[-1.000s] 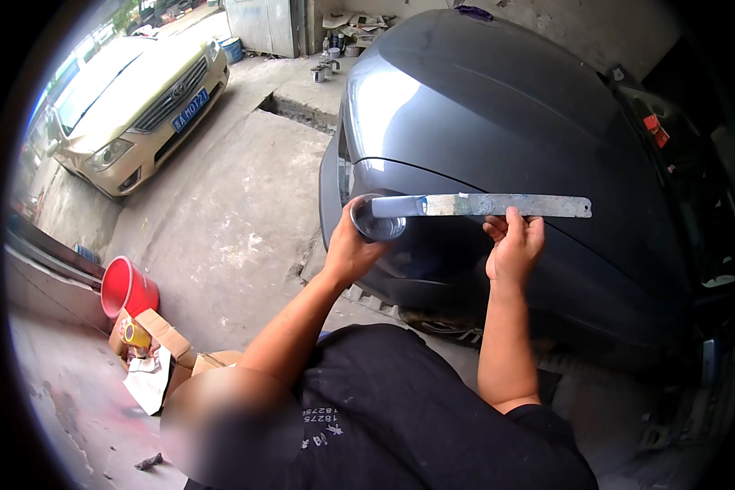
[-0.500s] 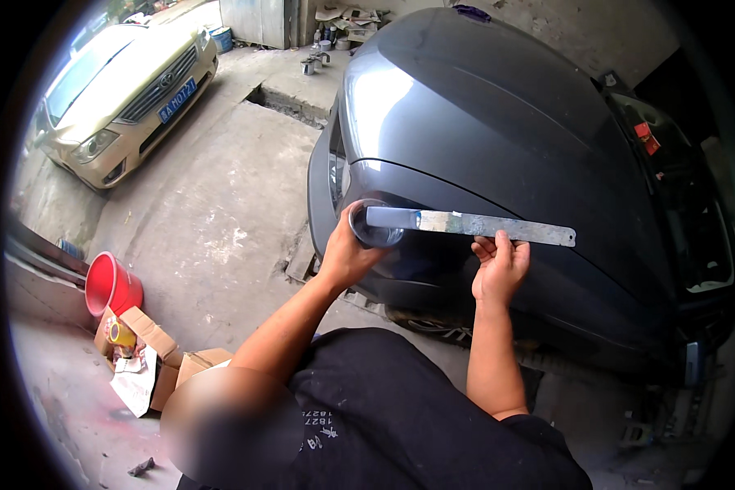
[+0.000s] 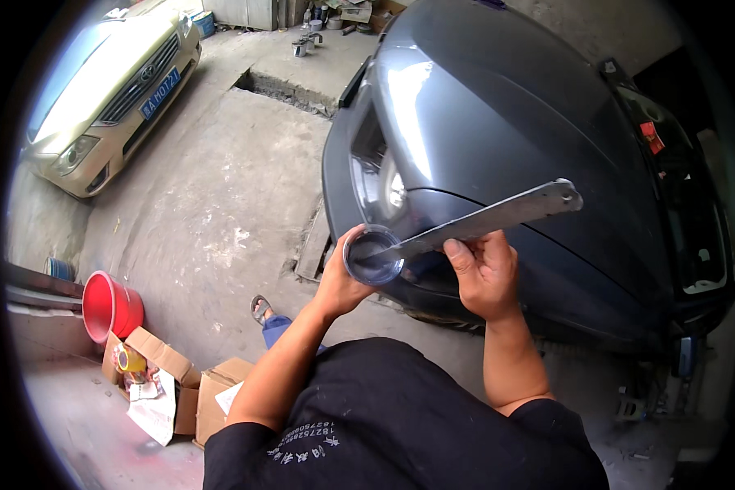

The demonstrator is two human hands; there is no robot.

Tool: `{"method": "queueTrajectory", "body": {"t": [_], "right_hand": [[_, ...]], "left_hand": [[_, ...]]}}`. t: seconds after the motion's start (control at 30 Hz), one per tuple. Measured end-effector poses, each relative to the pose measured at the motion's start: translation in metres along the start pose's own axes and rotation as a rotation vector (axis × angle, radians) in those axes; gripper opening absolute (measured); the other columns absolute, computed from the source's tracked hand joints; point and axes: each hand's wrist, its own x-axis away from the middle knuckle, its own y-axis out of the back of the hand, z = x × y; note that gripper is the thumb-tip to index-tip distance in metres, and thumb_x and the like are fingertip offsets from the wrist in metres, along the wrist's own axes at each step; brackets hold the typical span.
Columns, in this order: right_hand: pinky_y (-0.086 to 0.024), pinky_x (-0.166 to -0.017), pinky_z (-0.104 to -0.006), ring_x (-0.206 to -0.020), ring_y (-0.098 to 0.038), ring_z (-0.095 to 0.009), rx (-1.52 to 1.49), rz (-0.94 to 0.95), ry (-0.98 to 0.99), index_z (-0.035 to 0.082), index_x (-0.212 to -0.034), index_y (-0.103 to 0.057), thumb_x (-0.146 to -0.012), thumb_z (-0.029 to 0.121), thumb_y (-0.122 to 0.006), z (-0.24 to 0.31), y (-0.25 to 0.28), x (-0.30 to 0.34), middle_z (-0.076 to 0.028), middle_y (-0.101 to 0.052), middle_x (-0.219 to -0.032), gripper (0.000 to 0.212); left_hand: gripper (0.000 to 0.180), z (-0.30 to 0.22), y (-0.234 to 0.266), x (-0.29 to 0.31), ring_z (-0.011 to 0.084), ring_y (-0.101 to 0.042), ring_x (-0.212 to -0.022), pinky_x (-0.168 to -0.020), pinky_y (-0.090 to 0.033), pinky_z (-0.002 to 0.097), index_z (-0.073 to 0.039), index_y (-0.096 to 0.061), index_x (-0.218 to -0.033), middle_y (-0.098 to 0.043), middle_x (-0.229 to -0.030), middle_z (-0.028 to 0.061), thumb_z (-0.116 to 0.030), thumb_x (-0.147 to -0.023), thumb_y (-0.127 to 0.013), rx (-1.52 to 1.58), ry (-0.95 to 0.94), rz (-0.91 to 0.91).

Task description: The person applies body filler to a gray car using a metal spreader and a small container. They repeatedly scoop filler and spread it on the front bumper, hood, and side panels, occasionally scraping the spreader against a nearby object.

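In my left hand [image 3: 340, 282] is a clear cup [image 3: 373, 276], my fingers wrapped round its side. Dark grey-blue liquid shows inside it. My right hand [image 3: 487, 273] pinches a long flat metal mixing stick [image 3: 498, 216] between thumb and fingers. The stick slants up to the right, its lower end in the cup's mouth and its upper end, with a small hole, over the car. Just beyond both hands stands the front of a dark grey car [image 3: 506, 98], its hood and headlight facing me.
A cream car [image 3: 110, 90] is parked at the far left. A red bucket [image 3: 110, 309] and open cardboard boxes [image 3: 165, 355] stand at the lower left. A rectangular pit [image 3: 286, 90] cuts the concrete floor. Metal cups [image 3: 302, 46] stand beyond it.
The stick's flat, paint-coated end has gone from above the cup down into it, and its other end has risen. My left hand and the cup are lower in view.
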Motion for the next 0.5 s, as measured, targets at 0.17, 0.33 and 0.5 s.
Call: {"method": "queueTrajectory", "body": {"t": [0.17, 0.33, 0.5], "right_hand": [[-0.051, -0.075, -0.0274, -0.082, -0.065, -0.012, 0.080, 0.188, 0.049, -0.003, -0.117, -0.058, -0.092, 0.001, -0.065, 0.004, -0.102, -0.086, -0.008, -0.069, -0.087, 0.027], [-0.052, -0.074, -0.0306, -0.081, -0.068, -0.020, 0.070, 0.301, 0.047, -0.002, -0.121, -0.056, -0.090, 0.004, -0.067, 0.009, -0.206, -0.177, -0.011, -0.069, -0.090, 0.033], [-0.053, -0.079, -0.0301, -0.087, -0.067, -0.017, -0.142, 0.306, -0.004, -0.002, -0.129, -0.052, -0.091, 0.013, -0.069, 0.016, -0.270, -0.258, -0.010, -0.070, -0.099, 0.045]], "left_hand": [[0.087, 0.028, 0.105, -0.022, 0.0248, -0.057, -0.118, -0.102, -0.045, 0.0359, 0.000, -0.037, -0.141, -0.058, -0.125, 0.0143, -0.011, -0.069, -0.085, -0.007, 0.030, 0.016], [0.071, 0.001, 0.216, -0.069, 0.0160, -0.059, -0.101, -0.089, -0.049, 0.0319, -0.001, -0.046, -0.131, -0.061, -0.114, 0.0083, -0.010, -0.072, -0.083, 0.040, 0.014, 0.129], [0.074, 0.019, 0.283, -0.108, 0.0175, -0.060, -0.106, -0.092, -0.049, 0.0336, -0.002, -0.042, -0.133, -0.060, -0.120, 0.0100, -0.011, -0.072, -0.084, 0.026, 0.086, 0.144]]}}
